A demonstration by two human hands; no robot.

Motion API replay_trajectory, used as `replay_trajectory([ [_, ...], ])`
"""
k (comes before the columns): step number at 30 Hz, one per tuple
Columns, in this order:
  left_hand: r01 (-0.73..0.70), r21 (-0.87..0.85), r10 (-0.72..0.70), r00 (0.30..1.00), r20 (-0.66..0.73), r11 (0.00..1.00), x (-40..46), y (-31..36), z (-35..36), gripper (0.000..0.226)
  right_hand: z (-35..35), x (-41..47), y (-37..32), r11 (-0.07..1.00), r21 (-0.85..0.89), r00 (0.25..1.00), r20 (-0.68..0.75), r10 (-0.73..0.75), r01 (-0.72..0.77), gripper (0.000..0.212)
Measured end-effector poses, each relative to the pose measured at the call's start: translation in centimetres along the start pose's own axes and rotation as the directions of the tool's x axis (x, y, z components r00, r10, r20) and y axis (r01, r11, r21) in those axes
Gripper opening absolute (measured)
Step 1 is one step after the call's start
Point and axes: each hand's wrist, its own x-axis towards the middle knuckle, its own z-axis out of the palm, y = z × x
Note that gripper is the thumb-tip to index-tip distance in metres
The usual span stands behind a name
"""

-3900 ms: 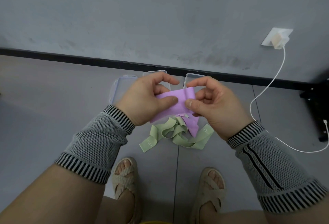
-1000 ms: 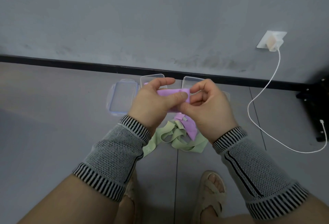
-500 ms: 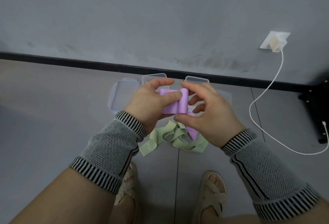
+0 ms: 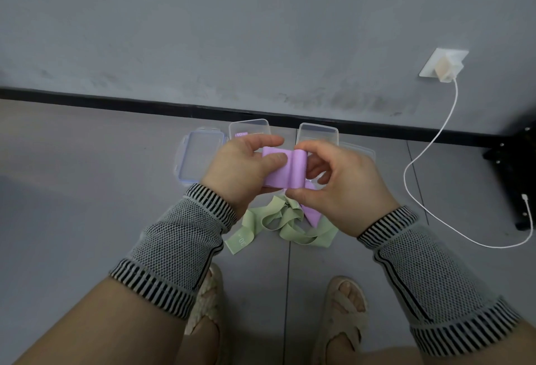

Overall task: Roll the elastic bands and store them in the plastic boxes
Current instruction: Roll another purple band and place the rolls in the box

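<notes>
Seen from above, the left hand (image 4: 240, 167) and right hand (image 4: 342, 187) both pinch a partly rolled purple elastic band (image 4: 285, 170) held above the floor. Its loose tail hangs onto a tangled green elastic band (image 4: 278, 224) below. Open clear plastic boxes (image 4: 318, 132) sit beyond, near the wall.

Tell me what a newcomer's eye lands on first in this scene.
The purple elastic band at centre, gripped between the left hand and right hand and partly rolled. Below it, a tangled green band lies on the floor, with clear plastic boxes by the wall.
</notes>
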Motion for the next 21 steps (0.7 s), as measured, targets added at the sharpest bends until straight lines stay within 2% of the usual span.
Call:
replay_trajectory([
  [7, -0.078, 0.106, 0.079, 0.997, 0.0, 0.991, -0.36, -0.01, 0.6, 0.045, 0.53, 0.08, -0.34, 0.999, -0.024, 0.999, -0.012, 0.032, -0.032, 0.044],
  [11, -0.032, -0.067, 0.035, 0.999, 0.04, 0.997, -0.4, 0.51, 0.25, 0.039, 0.44, 0.09, 0.12, 0.953, 0.291, 0.996, 0.032, 0.08, -0.086, 0.064],
  [13, -0.014, -0.101, 0.022, 0.997, 0.078, 0.995, -0.46, 0.59, 0.08, 0.036, 0.35, 0.08, 0.29, 0.93, 0.356, 0.995, 0.059, 0.079, -0.095, 0.064],
  [21, -0.037, -0.028, 0.039, 0.995, 0.089, 0.999, -0.43, 0.15, -0.01, 0.036, 0.2, -0.08, 0.33, 0.945, 0.3, 0.991, 0.069, 0.115, -0.13, 0.057],
])
